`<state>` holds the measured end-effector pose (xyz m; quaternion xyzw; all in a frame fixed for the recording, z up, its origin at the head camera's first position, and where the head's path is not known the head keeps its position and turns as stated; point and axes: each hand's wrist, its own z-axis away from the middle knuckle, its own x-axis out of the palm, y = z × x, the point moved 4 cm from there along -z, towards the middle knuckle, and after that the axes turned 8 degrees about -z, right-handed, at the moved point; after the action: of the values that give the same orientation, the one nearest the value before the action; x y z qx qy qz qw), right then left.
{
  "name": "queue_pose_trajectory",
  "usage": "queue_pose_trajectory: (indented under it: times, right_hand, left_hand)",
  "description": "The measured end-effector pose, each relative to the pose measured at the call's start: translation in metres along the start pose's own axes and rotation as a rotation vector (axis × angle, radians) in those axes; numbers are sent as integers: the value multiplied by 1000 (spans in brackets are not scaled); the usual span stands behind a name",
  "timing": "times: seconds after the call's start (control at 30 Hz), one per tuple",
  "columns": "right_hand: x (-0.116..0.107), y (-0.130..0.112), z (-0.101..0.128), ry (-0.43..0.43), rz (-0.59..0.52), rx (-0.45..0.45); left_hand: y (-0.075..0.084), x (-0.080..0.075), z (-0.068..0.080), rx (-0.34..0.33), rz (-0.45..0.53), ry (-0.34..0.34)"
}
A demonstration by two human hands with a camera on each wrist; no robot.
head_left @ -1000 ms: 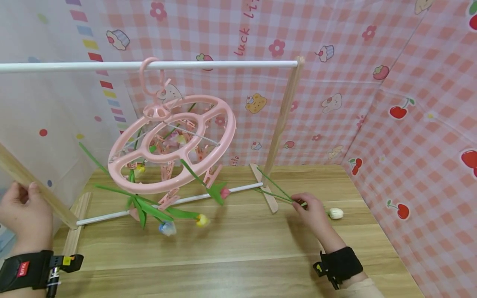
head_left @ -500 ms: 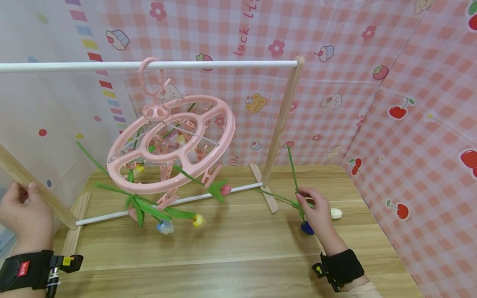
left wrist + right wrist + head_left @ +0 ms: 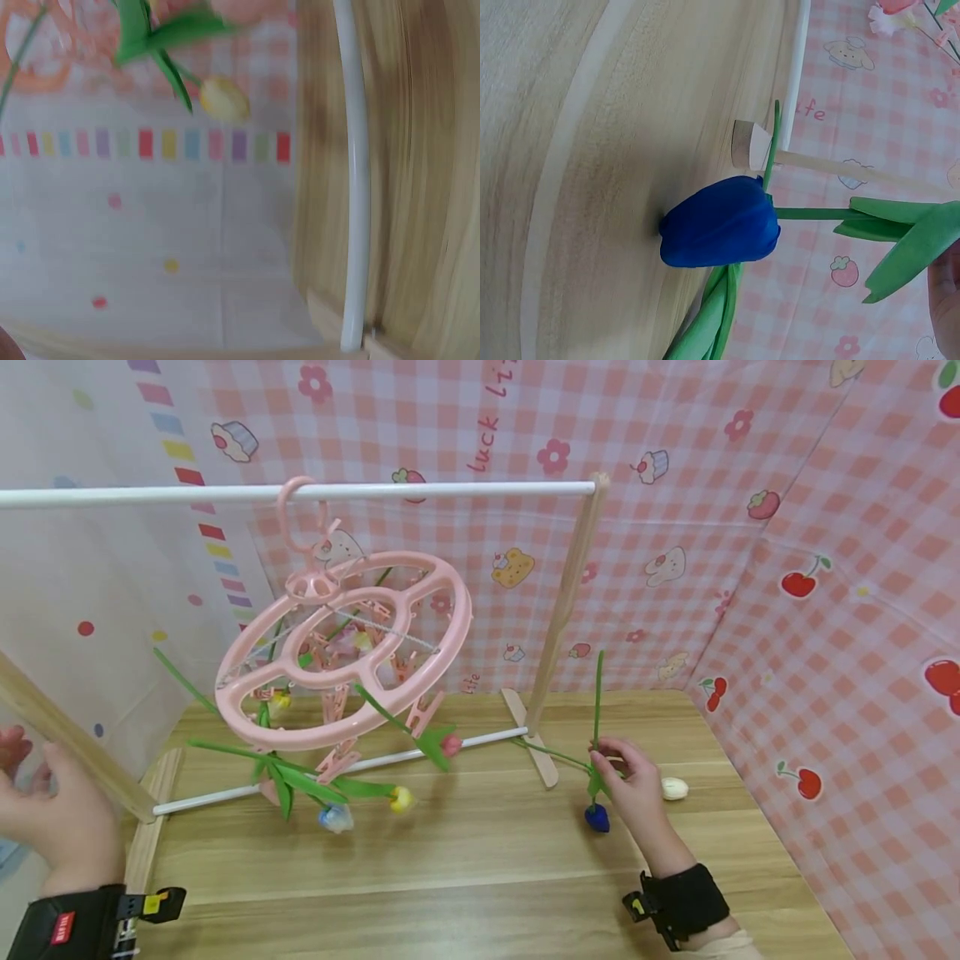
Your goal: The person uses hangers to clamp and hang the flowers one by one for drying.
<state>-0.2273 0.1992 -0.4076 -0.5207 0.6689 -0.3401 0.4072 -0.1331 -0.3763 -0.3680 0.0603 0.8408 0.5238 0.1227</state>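
My right hand (image 3: pixel 609 763) pinches the green stem of a blue tulip (image 3: pixel 597 817), which hangs head down just above the wooden table (image 3: pixel 480 860), its stem pointing straight up. The right wrist view shows that blue tulip (image 3: pixel 720 231) close up with its leaves. A white tulip (image 3: pixel 675 788) lies on the table just right of that hand. My left hand (image 3: pixel 33 785) hovers with spread fingers beside the rack's left wooden post (image 3: pixel 71 745), holding nothing. A pink round clip hanger (image 3: pixel 345 652) hangs tilted from the white rail (image 3: pixel 420 489).
Several tulips dangle from the hanger's clips: a pink one (image 3: pixel 452 745), a yellow one (image 3: pixel 402 799) and a pale blue one (image 3: pixel 335 817). The rack's right post (image 3: pixel 566 602) and lower white bar (image 3: pixel 354 172) stand behind. Patterned sheets wall in the table.
My right hand has raised the blue tulip from lying on the table to hanging upright, head down. My left hand has let go of the left wooden post.
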Motion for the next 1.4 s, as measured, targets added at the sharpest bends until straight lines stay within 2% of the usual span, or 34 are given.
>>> queue_pose_trajectory:
  times: [0.1,0.23,0.33,0.43,0.53,0.6,0.67,0.83,0.93,1.0,1.2,1.4]
  right_hand:
    - [2,-1,1,-9,-9,-20]
    - [4,-2,2,-27,-27,-33]
    - [7,-5,3,-34,-42,-37]
    - [11,-8,4,-40,-66,-57]
    - [17,-12,6,-46,-96,-91]
    - [21,-15,7,-56,-126,-112]
    - [26,-16,9,-67,-153,-139]
    - [36,-9,12,-89,-243,-174]
    - [44,-10,14,-115,-284,-185]
    - [49,-14,17,-138,-300,-200]
    - [63,-23,28,-181,-341,-240]
    - [75,-31,34,-218,-348,-285]
  left_hand:
    - [17,-2,16,80,130,7]
    - [35,0,35,113,440,3]
    - [47,2,50,159,641,-25]
    - [61,2,67,234,729,-84]
    - [75,3,85,282,884,-159]
    - [86,5,97,337,968,-214]
    - [94,8,109,423,1016,-272]
    - [106,19,142,693,926,-444]
    - [109,25,158,780,869,-562]
    - [111,29,168,806,829,-632]
    - [106,43,189,839,681,-776]
    - [103,57,206,855,585,-877]
